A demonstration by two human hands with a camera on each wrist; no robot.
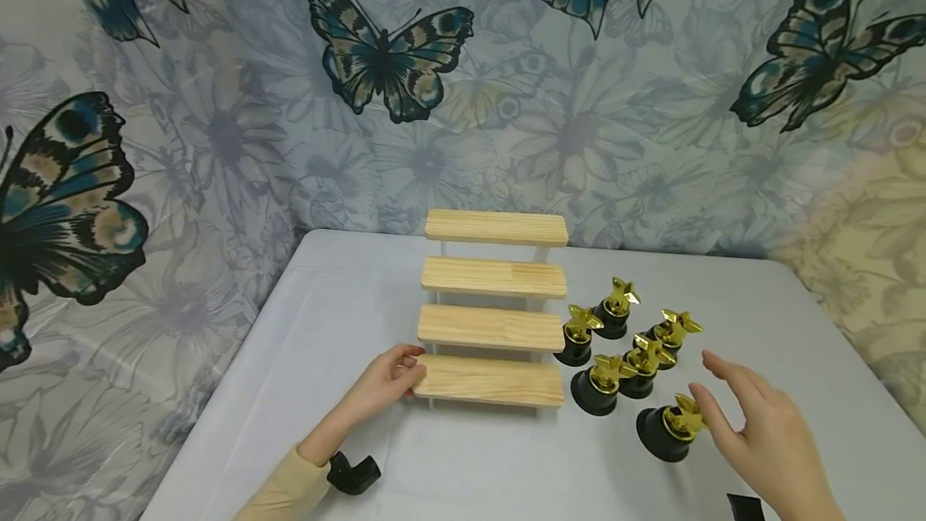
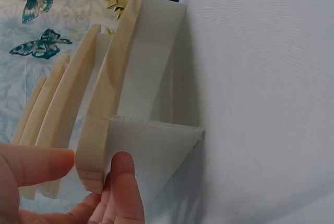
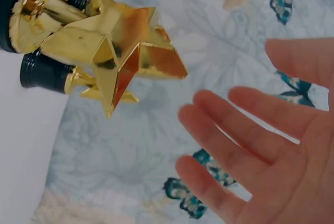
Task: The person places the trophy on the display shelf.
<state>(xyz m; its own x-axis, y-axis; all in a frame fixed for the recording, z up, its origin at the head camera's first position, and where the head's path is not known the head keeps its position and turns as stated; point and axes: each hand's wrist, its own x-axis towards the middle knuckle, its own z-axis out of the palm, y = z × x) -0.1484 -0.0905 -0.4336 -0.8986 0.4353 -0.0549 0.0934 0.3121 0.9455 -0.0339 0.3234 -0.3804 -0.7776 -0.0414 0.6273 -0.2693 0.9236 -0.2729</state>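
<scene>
A four-step wooden display stand [image 1: 492,328] with pale boards stands at the middle of the white table. My left hand [image 1: 379,387] grips the left end of its lowest board [image 1: 492,382]; in the left wrist view, the thumb lies on one side of the board's end [image 2: 93,156] and the fingers on the other. My right hand [image 1: 770,436] is spread beside the nearest gold star trophy [image 1: 664,432], which has a black base. The right wrist view shows a gap between the fingers [image 3: 219,135] and a gold star [image 3: 117,49], with nothing held.
Several more star trophies [image 1: 606,380] stand in a group right of the stand. A black wrist strap [image 1: 353,474] is by the left sleeve [image 1: 289,489]. Behind the white table [image 1: 325,296] hangs a butterfly-print cloth [image 1: 463,159].
</scene>
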